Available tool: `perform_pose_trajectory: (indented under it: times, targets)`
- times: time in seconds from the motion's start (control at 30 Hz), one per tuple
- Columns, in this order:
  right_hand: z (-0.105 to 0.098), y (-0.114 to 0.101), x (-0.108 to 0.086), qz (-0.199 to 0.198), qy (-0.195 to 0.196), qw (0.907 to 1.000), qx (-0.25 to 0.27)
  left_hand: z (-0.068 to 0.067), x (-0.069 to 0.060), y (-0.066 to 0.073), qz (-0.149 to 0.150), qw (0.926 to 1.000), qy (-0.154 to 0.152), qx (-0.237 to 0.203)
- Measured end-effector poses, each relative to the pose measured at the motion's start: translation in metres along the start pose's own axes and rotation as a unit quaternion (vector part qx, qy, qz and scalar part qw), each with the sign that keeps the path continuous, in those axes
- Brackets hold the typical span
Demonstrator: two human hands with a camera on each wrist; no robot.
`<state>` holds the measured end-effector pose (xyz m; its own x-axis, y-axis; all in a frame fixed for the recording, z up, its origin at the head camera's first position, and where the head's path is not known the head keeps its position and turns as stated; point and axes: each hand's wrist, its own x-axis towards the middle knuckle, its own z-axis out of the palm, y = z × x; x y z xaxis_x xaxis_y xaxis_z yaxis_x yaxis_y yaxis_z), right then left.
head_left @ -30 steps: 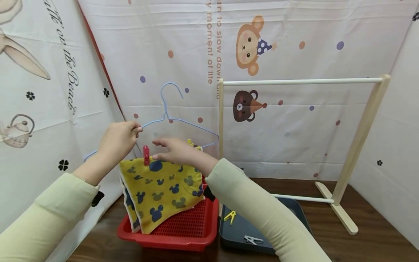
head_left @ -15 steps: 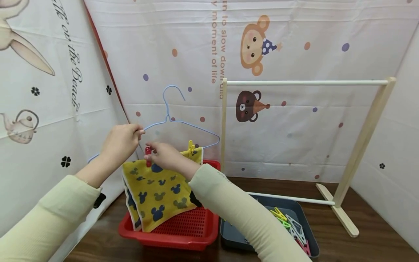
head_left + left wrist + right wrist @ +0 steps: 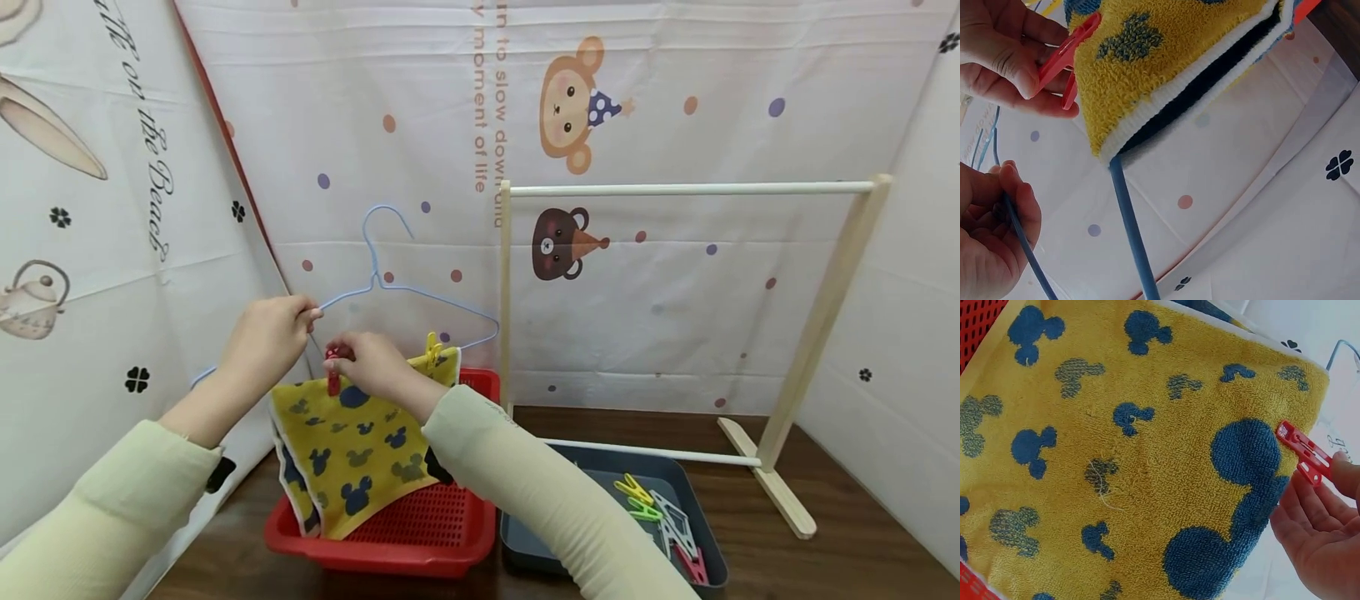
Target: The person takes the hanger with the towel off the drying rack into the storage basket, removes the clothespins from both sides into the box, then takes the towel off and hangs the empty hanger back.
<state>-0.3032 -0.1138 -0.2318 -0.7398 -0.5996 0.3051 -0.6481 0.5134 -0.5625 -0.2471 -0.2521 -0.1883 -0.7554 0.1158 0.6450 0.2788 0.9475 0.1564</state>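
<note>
A yellow towel with blue mouse-head shapes (image 3: 360,450) hangs folded over the lower bar of a blue wire hanger (image 3: 442,298). The left hand (image 3: 273,337) grips the hanger's sloping left arm. The right hand (image 3: 375,362) pinches a red clothespin (image 3: 333,379) between thumb and fingers at the towel's top edge, left of centre; in the right wrist view the clothespin (image 3: 1304,450) lies across that edge. A yellow clothespin (image 3: 432,350) sits on the towel's top right part. In the left wrist view the hanger's bar (image 3: 1132,231) comes out of the towel's fold.
Below the towel stands a red perforated basket (image 3: 405,558). Right of it, a dark tray (image 3: 705,508) holds several clothespins (image 3: 671,517), partly behind the right sleeve. A wooden rack with white rods (image 3: 690,189) stands behind the tray. Printed cloth walls surround the table.
The right hand has moved left and down from beside the red clothespin and taken hold of it. The left hand still grips the hanger, which sits slightly lower. More of the tray's clothespins show.
</note>
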Motion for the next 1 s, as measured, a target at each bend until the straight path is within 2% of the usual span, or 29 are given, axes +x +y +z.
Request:
perform_pose_trajectory:
  times: [0.27, 0.53, 1.0]
  targets:
    - [0.0022, 0.0025, 0.0003, 0.002, 0.002, 0.9994, 0.034, 0.0042, -0.0009, -0.0005, 0.002, 1.0, 0.007, 0.001]
    - [0.0027, 0.0071, -0.0012, -0.012, 0.007, 0.9994, 0.032, 0.0072, -0.0015, 0.0005, 0.002, 1.0, 0.002, 0.004]
    - [0.0036, 0.0043, -0.006, -0.044, 0.037, 0.9981, 0.022, 0.0066, -0.0018, 0.0003, -0.001, 1.0, -0.005, 0.005]
